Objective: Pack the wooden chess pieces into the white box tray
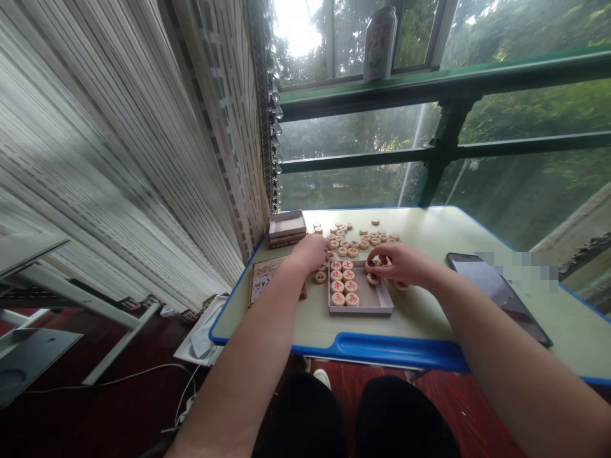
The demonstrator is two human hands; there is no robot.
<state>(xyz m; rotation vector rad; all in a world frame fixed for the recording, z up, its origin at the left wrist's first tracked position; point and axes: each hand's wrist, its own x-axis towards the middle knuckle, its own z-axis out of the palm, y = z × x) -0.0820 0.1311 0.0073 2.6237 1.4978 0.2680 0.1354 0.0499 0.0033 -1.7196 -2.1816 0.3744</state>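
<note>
A shallow open box sits on the table, holding two columns of round wooden xiangqi pieces with red characters on its left side. My right hand is over the box's far right corner, thumb and fingers closed on a dark-lettered xiangqi piece. Just below that piece lies another dark-lettered one in the box. Left of the box, my left hand has curled fingers at a xiangqi piece; its thumb is mostly hidden. One more dark-lettered piece lies beneath that wrist.
Many loose pieces are scattered beyond the box. Stacked boxes stand at the far left, and a printed box lid lies nearer. A phone or tablet lies on the right. A can stands on the window ledge.
</note>
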